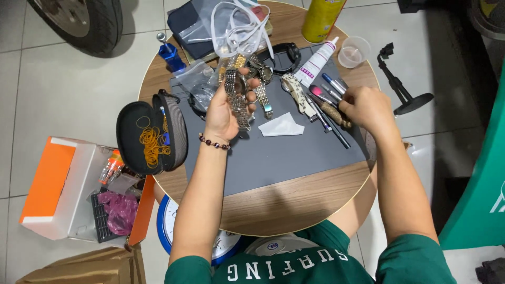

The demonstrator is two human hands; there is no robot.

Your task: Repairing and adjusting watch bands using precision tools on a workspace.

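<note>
Two bare hands work over a round wooden surface (273,210) covered in its middle by a grey mat (284,158). The left hand (223,113) is raised above the mat's left part, its grip closed around a silver metal watch bracelet (238,100) that hangs down across the palm. The right hand (368,108) rests at the mat's right edge, fingers curled onto a row of small tools (329,108) lying there; whether it actually grips one I cannot tell. Between the hands lies a folded white cloth (281,126), with more watches (294,92) toward the far edge. An open black case (150,137) holding yellow rubber bands sits at the surface's left edge.
</note>
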